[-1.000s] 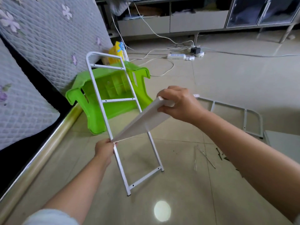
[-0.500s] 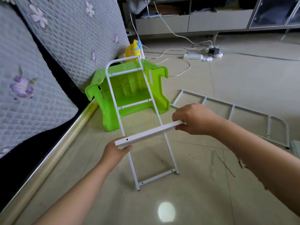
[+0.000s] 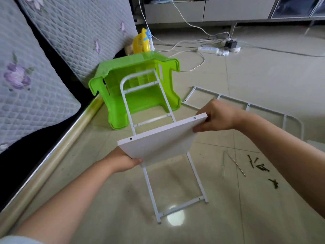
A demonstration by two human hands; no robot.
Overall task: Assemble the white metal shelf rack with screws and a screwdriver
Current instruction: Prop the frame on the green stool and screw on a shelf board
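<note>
We hold the white shelf board in the air between our two hands, tilted so its broad face turns toward us and its far edge, with two small screw holes, faces up and away. It looks to us like a thin, flat, rigid panel, light enough for a fingertip hold, with a smooth painted face that could slip if we pinch only lightly; we judge the short ends the best place to take it, leaving the holed edge free to meet the frame. Our left hand sits at the near lower corner, fingers curled under the board and the thumb side against its edge, gripping it from below. Our right hand clamps the far upper corner, thumb on the near face and fingers wrapped behind, just beside one hole. The side frame stands behind the board, beyond both hands, its top leaning on the green stool and its feet on the floor below our left hand. A second frame lies flat beyond our right hand, and the screws are scattered under our right forearm, well apart from the board.
</note>
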